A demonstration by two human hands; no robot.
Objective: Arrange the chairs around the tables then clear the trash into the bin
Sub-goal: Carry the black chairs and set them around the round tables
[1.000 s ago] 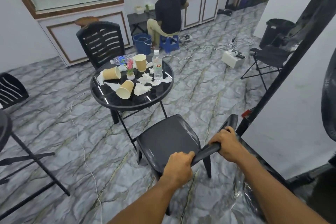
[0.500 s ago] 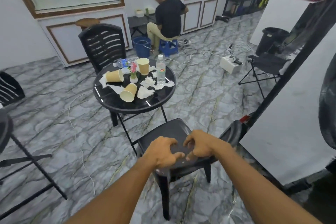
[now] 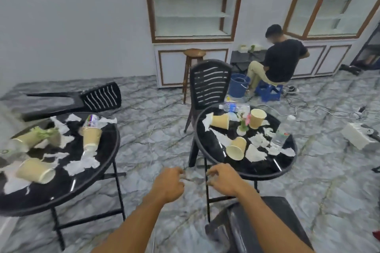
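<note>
Both hands free: left hand point(image 3: 169, 184) and right hand point(image 3: 223, 181) hang in mid-air with fingers loosely curled, gripping nothing. Glossy black plastic chair point(image 3: 255, 226) sits low right, just beside the right round black glass table point(image 3: 265, 168). Black slatted chair point(image 3: 209, 84) stands upright at its far side. Another slatted black chair point(image 3: 100, 96) lies tipped behind the left round black table point(image 3: 67, 189). Tan paper cups point(image 3: 236, 149) and torn white tissue point(image 3: 255, 153) litter both tops.

1. I see a round black glossy table point(image 3: 264, 168) with white torn paper scraps point(image 3: 255, 153) and tan paper cups point(image 3: 236, 149) (cream inside).
2. The black plastic slatted chair point(image 3: 209, 84) shows pale stripes across its back.
3. The marble-patterned floor point(image 3: 156, 144) is grey with darker veins.
4. I note a blue plastic bucket point(image 3: 238, 86) and blue plastic stool point(image 3: 268, 91).
5. The white wall cabinet point(image 3: 172, 65) has brown trim.
</note>
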